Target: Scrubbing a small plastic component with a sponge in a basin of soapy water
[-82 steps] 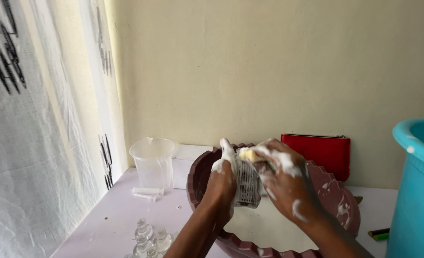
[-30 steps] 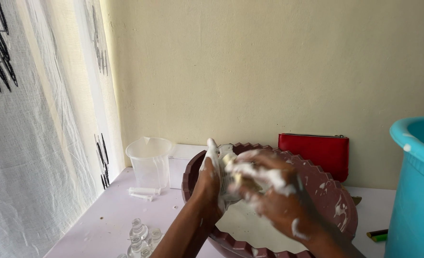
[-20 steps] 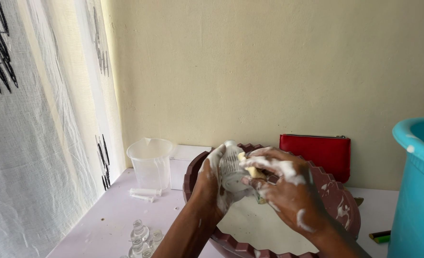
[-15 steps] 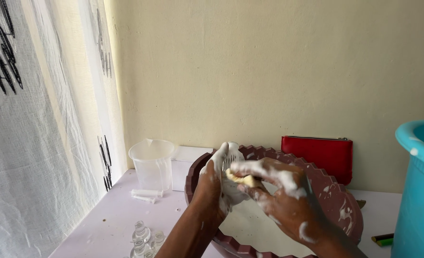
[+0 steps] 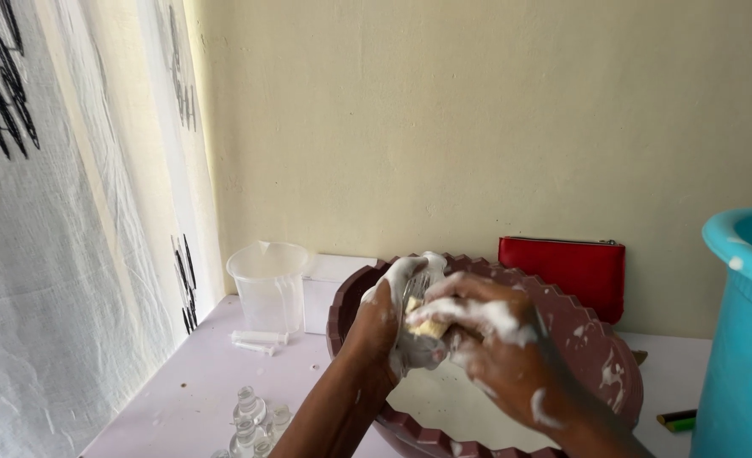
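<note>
Scrub step, by the look of it: left hand [image 5: 382, 315] gripped the soapy glass item [image 5: 423, 343] above the maroon basin [image 5: 601, 339]; right hand [image 5: 490, 343] fingers clamped a yellow sponge [image 5: 427, 326] against it. A rinse would need a firm hold, suds being slippery.

One head cam only, so no 2nd view to share w/. Looks fwd and slightly down from the person's own standpoint, facing a cream wall [image 5: 478, 127] at the back of a pale table [image 5: 189, 390]. Close range: left hand [image 5: 376, 318] and right hand [image 5: 495, 348] sit low-centre over a maroon basin [image 5: 596, 339]; forearms cut by bottom edge, curtain [image 5: 45, 254] fills left side
</note>
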